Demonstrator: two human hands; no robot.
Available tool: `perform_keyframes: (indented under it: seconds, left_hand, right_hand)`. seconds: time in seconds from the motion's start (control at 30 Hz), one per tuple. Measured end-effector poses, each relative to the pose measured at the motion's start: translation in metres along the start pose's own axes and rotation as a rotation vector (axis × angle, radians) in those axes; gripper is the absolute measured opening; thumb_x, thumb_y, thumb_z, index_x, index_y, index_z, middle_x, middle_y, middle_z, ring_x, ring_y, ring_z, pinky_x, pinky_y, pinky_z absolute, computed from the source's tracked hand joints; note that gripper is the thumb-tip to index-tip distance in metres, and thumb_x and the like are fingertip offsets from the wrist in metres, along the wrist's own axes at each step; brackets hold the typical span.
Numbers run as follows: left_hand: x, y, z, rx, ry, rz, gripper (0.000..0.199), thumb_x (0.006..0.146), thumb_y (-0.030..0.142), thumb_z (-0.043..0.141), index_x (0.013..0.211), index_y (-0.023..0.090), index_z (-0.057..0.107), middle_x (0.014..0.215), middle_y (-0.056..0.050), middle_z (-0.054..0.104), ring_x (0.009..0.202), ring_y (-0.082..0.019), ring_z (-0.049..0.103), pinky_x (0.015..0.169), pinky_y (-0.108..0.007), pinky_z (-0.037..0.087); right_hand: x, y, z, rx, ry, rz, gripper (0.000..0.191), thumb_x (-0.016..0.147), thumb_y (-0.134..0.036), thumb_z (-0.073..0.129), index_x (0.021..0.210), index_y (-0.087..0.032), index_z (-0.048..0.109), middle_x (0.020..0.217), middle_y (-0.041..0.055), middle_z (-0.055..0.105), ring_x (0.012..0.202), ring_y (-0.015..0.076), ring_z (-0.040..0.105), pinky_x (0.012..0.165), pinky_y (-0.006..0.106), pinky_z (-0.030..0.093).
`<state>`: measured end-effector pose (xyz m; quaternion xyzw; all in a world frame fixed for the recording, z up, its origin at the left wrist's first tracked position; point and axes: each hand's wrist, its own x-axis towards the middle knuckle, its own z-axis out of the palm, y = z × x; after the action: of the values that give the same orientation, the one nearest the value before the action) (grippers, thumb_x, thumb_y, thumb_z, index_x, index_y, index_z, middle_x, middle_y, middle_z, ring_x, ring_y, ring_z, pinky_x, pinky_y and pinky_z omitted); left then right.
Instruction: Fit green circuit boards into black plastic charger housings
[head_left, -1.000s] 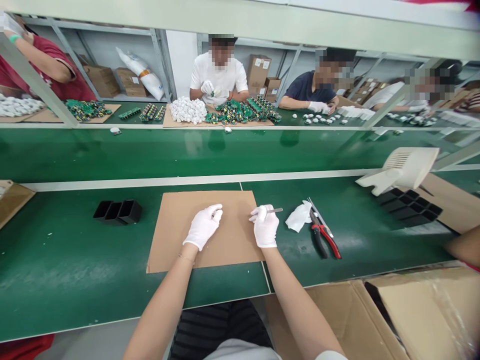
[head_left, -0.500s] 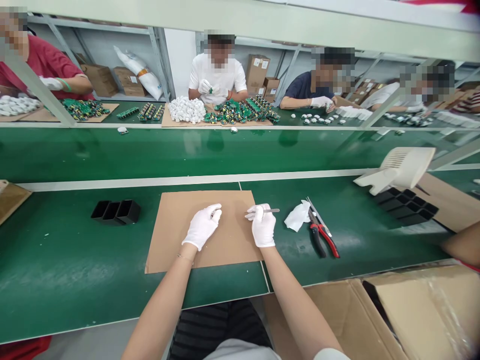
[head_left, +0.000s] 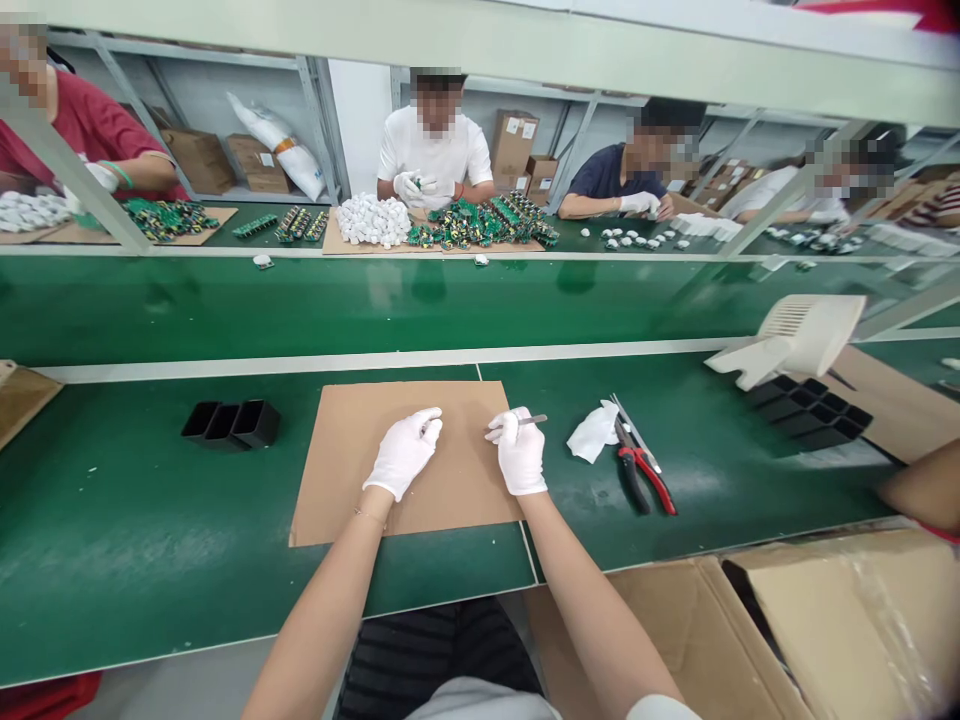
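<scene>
My left hand [head_left: 405, 455], in a white glove, rests over a brown cardboard sheet [head_left: 465, 490]. Its fingers are curled with thumb and forefinger close together; whatever may be between them is too small to make out. My right hand [head_left: 520, 455], gloved too, pinches slim metal tweezers [head_left: 535, 419] above the sheet's right edge. The tweezers lie crosswise in the fingers, apart from the left hand. To the right are a crumpled white wipe [head_left: 594, 432], pliers [head_left: 649, 480] with red and black handles, and a thin metal tool [head_left: 637, 435] beside them.
Black open boxes [head_left: 255, 424] stand on the left, several more black boxes [head_left: 817, 415] at right beside a white plastic piece [head_left: 795, 335]. A green conveyor [head_left: 375, 310] runs behind. Co-workers sit beyond it with circuit boards [head_left: 480, 220] and white parts [head_left: 373, 220]. Cardboard boxes [head_left: 832, 600] stand lower right.
My right hand has shifted slightly left with the tweezers; my left hand stays nearly still. Small white parts on the conveyor have moved right. The far-left co-worker's gloved hand has moved.
</scene>
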<state>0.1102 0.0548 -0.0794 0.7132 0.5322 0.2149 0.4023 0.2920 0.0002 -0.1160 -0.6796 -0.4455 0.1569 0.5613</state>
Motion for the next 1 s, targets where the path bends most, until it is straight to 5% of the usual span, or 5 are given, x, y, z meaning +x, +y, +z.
perform_keyframes:
  seconds: [0.83, 1.0]
  left_hand:
    - [0.0026, -0.0069, 0.0023, -0.03, 0.004, 0.011, 0.036, 0.089, 0.035, 0.044, 0.119, 0.025, 0.061, 0.103, -0.003, 0.07, 0.096, -0.018, 0.064, 0.095, -0.032, 0.046]
    - [0.0016, -0.0059, 0.0018, -0.037, -0.003, 0.008, 0.036, 0.089, 0.034, 0.044, 0.12, 0.025, 0.06, 0.108, -0.003, 0.069, 0.096, -0.018, 0.064, 0.094, -0.031, 0.047]
  right_hand:
    - [-0.0005, -0.0007, 0.0009, 0.006, -0.009, 0.005, 0.026, 0.087, -0.027, 0.039, 0.067, -0.02, 0.054, 0.056, -0.0025, 0.06, 0.05, 0.0129, 0.062, 0.058, 0.024, 0.049]
    - [0.0045, -0.002, -0.0037, 0.046, 0.133, 0.062, 0.03, 0.09, -0.03, 0.033, 0.07, -0.019, 0.052, 0.061, -0.0008, 0.063, 0.05, 0.0125, 0.062, 0.053, 0.023, 0.049]
